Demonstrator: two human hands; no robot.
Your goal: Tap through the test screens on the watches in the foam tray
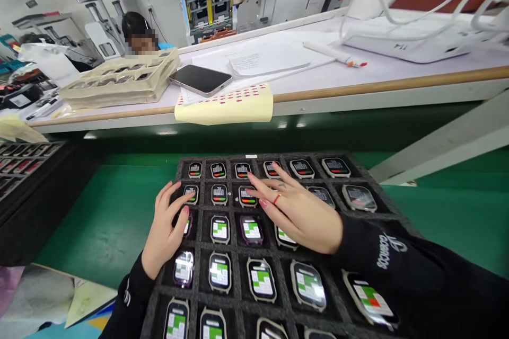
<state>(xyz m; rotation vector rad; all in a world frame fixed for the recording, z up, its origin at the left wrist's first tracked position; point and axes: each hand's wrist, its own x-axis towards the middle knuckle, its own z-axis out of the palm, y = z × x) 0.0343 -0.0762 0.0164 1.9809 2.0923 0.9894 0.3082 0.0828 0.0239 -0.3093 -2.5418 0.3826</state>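
Note:
A black foam tray (234, 246) lies in front of me on the green table, with several smartwatch bodies in its cells, screens lit. My left hand (165, 228) rests on the tray's left side, fingers spread, thumb tip on a purple-edged watch (186, 224). My right hand (292, 206) lies flat across the middle, fingers stretched out, their tips on a watch (247, 197) in the second row. Neither hand grips anything. A red ring sits on one right finger. Both arms wear black sleeves.
Behind the tray a raised white shelf (358, 90) carries a phone (201, 80), papers, a yellow sheet with red stickers (225, 105), a stack of beige trays (119, 78), a marker and a white device with cables. Another person sits at the far left. A second dark tray (24, 159) lies left.

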